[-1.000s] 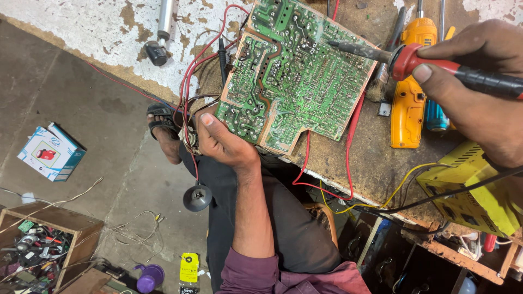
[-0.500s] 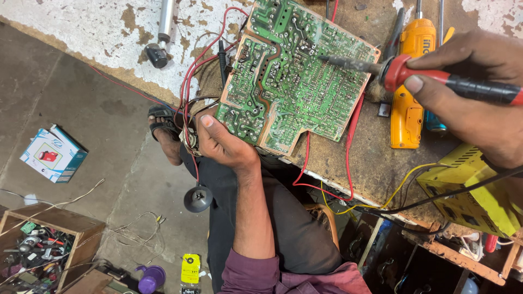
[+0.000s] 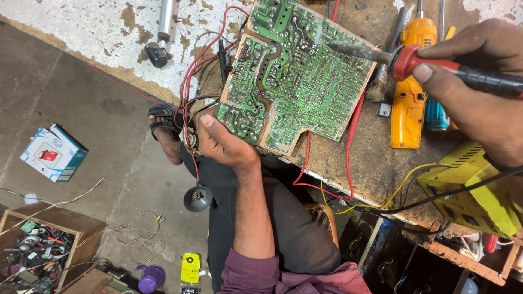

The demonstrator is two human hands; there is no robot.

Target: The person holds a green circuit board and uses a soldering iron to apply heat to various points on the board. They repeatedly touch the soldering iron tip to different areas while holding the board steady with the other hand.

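Green circuit board [image 3: 294, 76], red-handled soldering iron [image 3: 436, 62], yellow drill [image 3: 408, 103].

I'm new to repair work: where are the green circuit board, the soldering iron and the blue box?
circuit board [image 3: 297, 76], head view, middle of its green face.
soldering iron [image 3: 406, 59], head view, red collar.
blue box [image 3: 53, 153], head view, top face.

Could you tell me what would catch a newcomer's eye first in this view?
The big green circuit board in the middle, tilted up at the workbench's edge by the left hand. The right hand at upper right holds a red-handled soldering iron, its tip on the board. A yellow tool lies beside it.
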